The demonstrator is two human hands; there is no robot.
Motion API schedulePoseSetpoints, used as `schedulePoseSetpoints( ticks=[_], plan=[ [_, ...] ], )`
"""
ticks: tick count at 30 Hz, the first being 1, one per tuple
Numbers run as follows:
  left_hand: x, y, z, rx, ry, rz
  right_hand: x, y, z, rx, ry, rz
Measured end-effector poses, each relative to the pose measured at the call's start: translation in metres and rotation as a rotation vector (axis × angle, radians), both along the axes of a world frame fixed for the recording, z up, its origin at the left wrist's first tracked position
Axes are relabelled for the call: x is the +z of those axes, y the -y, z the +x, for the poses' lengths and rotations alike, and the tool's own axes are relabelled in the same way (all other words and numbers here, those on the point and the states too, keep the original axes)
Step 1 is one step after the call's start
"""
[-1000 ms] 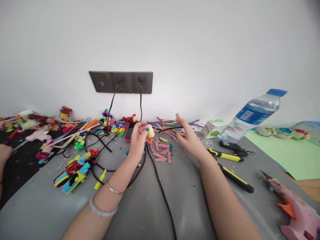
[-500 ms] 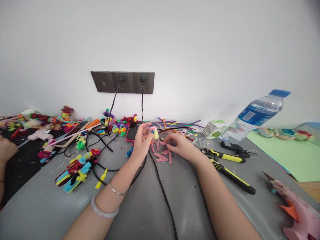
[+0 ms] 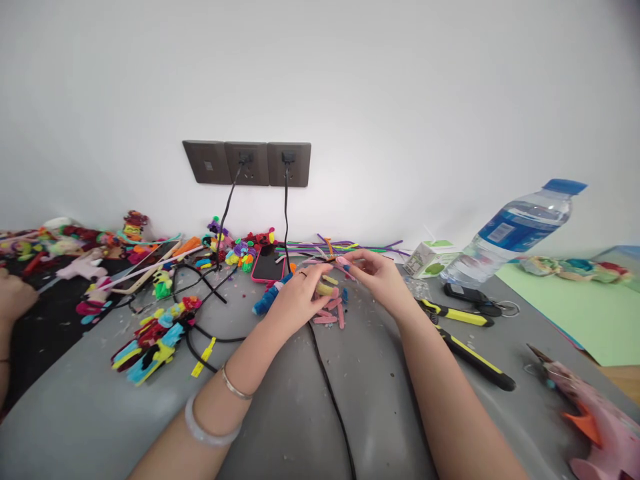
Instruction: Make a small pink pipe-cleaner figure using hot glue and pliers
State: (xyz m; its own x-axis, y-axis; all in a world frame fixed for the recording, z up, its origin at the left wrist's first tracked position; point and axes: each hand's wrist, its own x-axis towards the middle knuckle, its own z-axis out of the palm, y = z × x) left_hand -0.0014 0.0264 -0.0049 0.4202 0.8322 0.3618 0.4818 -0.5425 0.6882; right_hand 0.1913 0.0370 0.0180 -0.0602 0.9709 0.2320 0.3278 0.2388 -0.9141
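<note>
Desk point(image 3: 373, 407) grey under left hand point(image 3: 295, 295), right hand point(image 3: 376, 275); can't tell either grip; white wall point(image 3: 400, 107) beyond; carton point(image 3: 431, 259), water bottle point(image 3: 510, 233) rightward.

A smooth, plain wall point(image 3: 380, 93) in pale grey-white rises behind the socket panel point(image 3: 247, 163) and spreads well beyond it on either side. The panel is three dark brown plates set edge to edge, with black plugs point(image 3: 289, 157) in its middle and right plates. Soft, diffuse light washes the wall evenly around the panel, dimming in the corner far above and to its right. Below the panel, a grey surface point(image 3: 280, 427) meets the wall, slightly glossy and flecked with tiny scraps. Left of and below the panel lies a black area point(image 3: 47, 350); far right and below, wood-toned brown point(image 3: 625, 379) shows, floor or furniture unclear.
</note>
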Motion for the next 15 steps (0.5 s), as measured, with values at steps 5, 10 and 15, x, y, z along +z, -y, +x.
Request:
schedulePoseSetpoints(
  ticks=[5,10,15],
  plan=[
    [-0.001,-0.002,0.003,0.022,0.312,-0.126,0.0,0.004,-0.01,0.256,-0.072,-0.007],
    [0.001,-0.004,0.005,-0.019,0.51,-0.23,-0.004,0.004,-0.012,0.235,-0.01,0.115],
    [0.003,-0.001,0.007,-0.032,0.502,-0.218,-0.003,0.001,0.004,0.09,0.054,0.297]
  ],
)
